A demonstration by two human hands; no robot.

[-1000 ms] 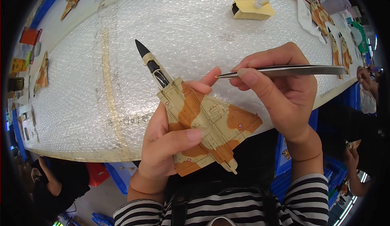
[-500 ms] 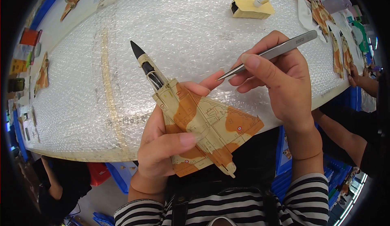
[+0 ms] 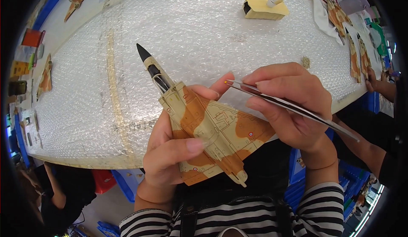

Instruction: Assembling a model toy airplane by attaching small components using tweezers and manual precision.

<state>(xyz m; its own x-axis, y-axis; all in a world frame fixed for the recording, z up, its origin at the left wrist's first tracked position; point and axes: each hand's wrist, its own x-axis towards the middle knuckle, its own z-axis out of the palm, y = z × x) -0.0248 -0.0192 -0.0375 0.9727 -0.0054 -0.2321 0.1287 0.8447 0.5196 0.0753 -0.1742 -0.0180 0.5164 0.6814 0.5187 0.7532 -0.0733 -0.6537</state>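
A model jet plane (image 3: 197, 115), tan and orange-brown camouflage with a black nose and dark cockpit, lies tilted in my left hand (image 3: 168, 160). The thumb presses on its fuselage while the fingers wrap beneath it. Beyond the plane's wing, the left index fingertip sticks out. My right hand (image 3: 304, 94) pinches steel tweezers (image 3: 299, 108), their back end slanting down to the right. At their tips, right by the left index fingertip, shows a tiny yellow-orange speck (image 3: 226, 82); whether it is on the finger or between the tips, I cannot tell.
Bubble wrap (image 3: 199, 32) covers the table. Toward the back stands a yellowish block (image 3: 267, 8) with a white piece on top. A small beige clump (image 3: 305, 61) sits beyond my right hand. More model planes (image 3: 355, 56) lie at the right, near another person's hand (image 3: 373, 81).
My right hand has turned over and lowered, so the tweezers' back end now points down-right instead of up-right. Their tips stay by the left fingertip. The plane and left hand are nearly still.
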